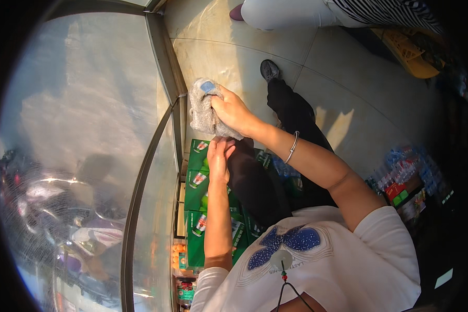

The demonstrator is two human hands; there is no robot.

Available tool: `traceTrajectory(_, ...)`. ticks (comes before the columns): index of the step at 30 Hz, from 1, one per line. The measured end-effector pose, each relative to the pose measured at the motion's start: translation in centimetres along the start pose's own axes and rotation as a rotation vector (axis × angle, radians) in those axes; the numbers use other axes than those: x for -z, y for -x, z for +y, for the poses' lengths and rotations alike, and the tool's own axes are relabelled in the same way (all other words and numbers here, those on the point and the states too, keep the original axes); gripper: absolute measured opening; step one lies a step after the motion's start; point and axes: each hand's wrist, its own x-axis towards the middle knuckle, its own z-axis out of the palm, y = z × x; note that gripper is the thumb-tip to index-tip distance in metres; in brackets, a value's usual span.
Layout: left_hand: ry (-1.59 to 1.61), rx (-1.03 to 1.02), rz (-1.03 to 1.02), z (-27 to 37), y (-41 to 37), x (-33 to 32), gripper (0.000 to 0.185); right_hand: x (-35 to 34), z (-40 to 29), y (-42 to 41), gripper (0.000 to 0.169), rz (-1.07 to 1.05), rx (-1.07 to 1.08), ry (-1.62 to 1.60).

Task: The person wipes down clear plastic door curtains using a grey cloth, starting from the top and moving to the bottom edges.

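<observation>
A folded grey towelling cloth [202,111] with a blue patch is gripped in my right hand [234,111], thumb pressed on top. A metal bangle [292,147] circles that forearm. Just below the cloth's lower edge is my left hand [219,154], its fingers bent and slightly apart with nothing in them. Whether its fingertips touch the cloth I cannot tell. Left of both hands stands a large glass pane [89,117] with a dark frame [136,210]. Curved streaks and reflections show on its lower part.
Green cartons [197,195] with printed cans are stacked beside my leg. Jars [185,290] stand near the glass. Another person's white-trousered leg [280,15] is at the top, near a yellow plastic crate [409,54]. Wrapped bottles [401,163] sit at the right.
</observation>
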Motion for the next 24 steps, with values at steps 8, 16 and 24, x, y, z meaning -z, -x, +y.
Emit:
traceTrajectory(8, -0.382, 0.087, -0.165, -5.6, -23.7, 2.1, 0.035, 8.0, 7.1, -14.4, 0.028, 0.044, -0.107, 0.107)
traceTrajectory(16, -0.321, -0.262, 0.177, -3.0, -40.0, 10.1, 0.032, 7.5, 7.1, -8.0, 0.044, -0.349, 0.567, 0.45)
traceTrajectory(24, 0.013, -0.382, 0.362, -2.6, -35.5, 11.2, 0.064, 6.8, 7.5, -5.5, 0.032, -0.327, 0.701, 0.316)
